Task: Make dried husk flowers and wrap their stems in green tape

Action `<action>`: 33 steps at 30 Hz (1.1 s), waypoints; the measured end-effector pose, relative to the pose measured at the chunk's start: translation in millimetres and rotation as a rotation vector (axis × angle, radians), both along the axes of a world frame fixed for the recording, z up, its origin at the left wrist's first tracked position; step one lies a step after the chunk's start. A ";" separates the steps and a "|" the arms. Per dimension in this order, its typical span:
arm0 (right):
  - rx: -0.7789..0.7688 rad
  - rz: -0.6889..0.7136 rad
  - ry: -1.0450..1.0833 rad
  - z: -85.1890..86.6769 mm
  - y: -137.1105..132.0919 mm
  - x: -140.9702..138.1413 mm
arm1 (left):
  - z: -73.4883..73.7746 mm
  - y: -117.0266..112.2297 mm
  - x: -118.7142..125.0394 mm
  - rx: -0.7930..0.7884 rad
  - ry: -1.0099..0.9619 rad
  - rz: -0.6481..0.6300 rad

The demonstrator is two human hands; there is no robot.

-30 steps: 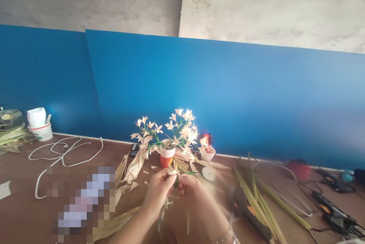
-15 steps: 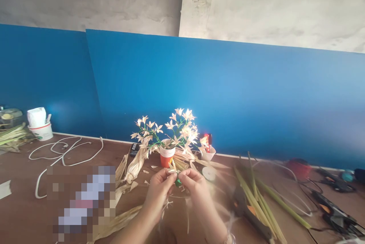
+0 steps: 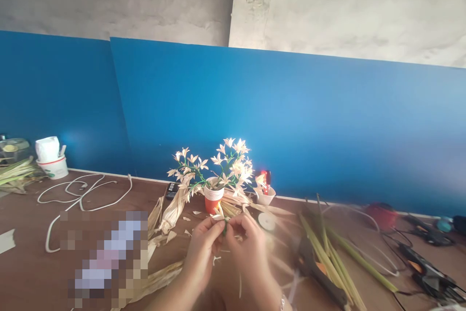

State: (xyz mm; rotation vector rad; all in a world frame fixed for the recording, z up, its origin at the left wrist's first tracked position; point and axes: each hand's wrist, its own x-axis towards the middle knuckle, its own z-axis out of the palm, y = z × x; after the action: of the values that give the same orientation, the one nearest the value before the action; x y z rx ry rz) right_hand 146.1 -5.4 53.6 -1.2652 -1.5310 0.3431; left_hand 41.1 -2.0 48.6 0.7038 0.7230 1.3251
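Observation:
Between thumb and fingers, my left hand (image 3: 203, 239) pinches a small pale flower (image 3: 217, 215) that looks made of dried husk. My right hand (image 3: 249, 240) is closed beside it, fingertips pinched at a green strip (image 3: 224, 226) by the flower's base; the fingers hide most of this strip. Just beyond my hands stands an orange-and-white paper cup (image 3: 213, 203). Many similar flowers (image 3: 240, 168) on green stems rise from it.
Dried husks (image 3: 174, 214) lie around the cup, and a white roll (image 3: 267, 221) is to its right. Farther right are green leaf strips (image 3: 340, 267) and a black glue gun (image 3: 320, 274). A white cable (image 3: 78, 199) curls at left. A blue panel (image 3: 291, 122) closes off the back.
My right hand has turned and shifted slightly left, closer to my left hand. Less of the green piece shows between the fingers. The flower has tilted a little and stays in my left hand.

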 end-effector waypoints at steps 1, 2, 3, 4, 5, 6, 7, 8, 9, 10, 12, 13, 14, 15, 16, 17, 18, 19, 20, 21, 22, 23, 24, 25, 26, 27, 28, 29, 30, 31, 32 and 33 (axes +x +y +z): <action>0.023 -0.007 -0.028 -1.7 0.6 0.1 | 0.7 -0.1 0.1 0.002 -0.002 -0.008; 0.043 -0.014 -0.053 -3.3 1.1 0.2 | 1.3 -0.3 0.3 0.004 -0.007 -0.015; 0.061 -0.023 -0.078 -4.7 1.4 0.4 | 1.6 -0.4 0.5 0.005 -0.015 -0.023; 0.078 -0.031 -0.103 -5.9 1.7 0.5 | 1.6 -0.5 0.7 0.004 -0.026 -0.030; 0.093 -0.040 -0.129 -6.8 1.7 0.8 | 1.4 -0.5 0.8 0.001 -0.037 -0.040; 0.108 -0.047 -0.155 -7.6 1.7 1.1 | 1.0 -0.4 0.9 -0.002 -0.045 -0.049; 0.126 -0.053 -0.181 -8.1 1.6 1.4 | 0.5 -0.3 1.0 -0.007 -0.048 -0.053; 0.146 -0.056 -0.207 -8.4 1.5 1.8 | -0.1 -0.1 1.0 -0.013 -0.047 -0.052; 0.170 -0.055 -0.233 -8.7 1.3 2.2 | -0.7 0.2 0.9 -0.019 -0.043 -0.045; 0.199 -0.052 -0.262 -8.8 1.1 2.5 | -1.3 0.4 0.7 -0.025 -0.037 -0.034; 0.261 -0.045 -0.321 -9.2 0.9 3.0 | -1.9 0.7 0.3 -0.037 -0.023 -0.014; 0.289 -0.043 -0.351 -9.6 0.9 3.0 | -1.9 0.7 0.0 -0.043 -0.015 -0.010; 0.312 -0.042 -0.380 -10.1 1.0 2.9 | -1.7 0.6 -0.2 -0.052 -0.005 -0.009; 0.329 -0.042 -0.409 -10.9 1.1 2.6 | -1.2 0.3 -0.4 -0.064 0.008 -0.010; 0.339 -0.043 -0.434 -11.8 1.2 2.2 | -0.4 -0.2 -0.6 -0.082 0.025 -0.009; 0.344 -0.043 -0.456 -12.7 1.4 1.7 | 0.7 -0.7 -0.8 -0.103 0.041 -0.001; 0.344 -0.039 -0.471 -13.6 1.5 1.2 | 1.9 -1.3 -0.8 -0.126 0.055 0.013; 0.341 -0.035 -0.479 -14.5 1.6 0.7 | 3.2 -1.9 -0.8 -0.144 0.065 0.029; 0.335 -0.031 -0.479 -15.1 1.6 0.3 | 4.4 -2.5 -0.7 -0.155 0.067 0.042; 0.328 -0.030 -0.472 -15.5 1.5 0.0 | 5.4 -3.0 -0.6 -0.156 0.061 0.052; 0.321 -0.032 -0.465 -15.7 1.4 -0.1 | 6.2 -3.4 -0.4 -0.151 0.049 0.052; 0.314 -0.036 -0.460 -15.7 1.4 -0.1 | 6.6 -3.6 -0.2 -0.141 0.036 0.043; 0.307 -0.038 -0.459 -15.8 1.4 -0.1 | 6.5 -3.7 0.0 -0.132 0.023 0.029; 0.302 -0.035 -0.462 -15.9 1.5 0.1 | 6.1 -3.6 0.2 -0.127 0.012 0.019; 0.300 -0.028 -0.465 -16.2 1.6 0.2 | 5.3 -3.3 0.2 -0.129 0.005 0.015; 0.300 -0.018 -0.467 -16.5 1.9 0.2 | 4.3 -2.9 0.2 -0.136 0.001 0.016; 0.297 -0.007 -0.467 -16.9 2.1 0.2 | 3.1 -2.4 0.1 -0.145 0.000 0.021; 0.290 0.002 -0.462 -17.1 2.3 0.2 | 2.0 -1.7 -0.1 -0.153 0.003 0.028; 0.280 0.009 -0.455 -16.9 2.4 0.2 | 1.1 -1.0 -0.5 -0.160 0.010 0.037; 0.264 0.015 -0.443 -16.1 2.4 0.3 | 0.5 0.0 -1.0 -0.159 0.027 0.046; 0.242 0.026 -0.423 -14.7 2.3 0.4 | 0.3 1.1 -1.7 -0.149 0.051 0.059; 0.212 0.048 -0.391 -12.7 2.1 0.8 | 0.4 2.3 -2.4 -0.134 0.082 0.077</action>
State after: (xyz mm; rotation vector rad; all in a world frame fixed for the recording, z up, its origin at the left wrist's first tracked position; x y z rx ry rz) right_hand 146.9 -3.4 40.8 -1.1734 -1.8742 -0.0432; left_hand 38.7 0.3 49.0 0.6303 0.9039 1.3101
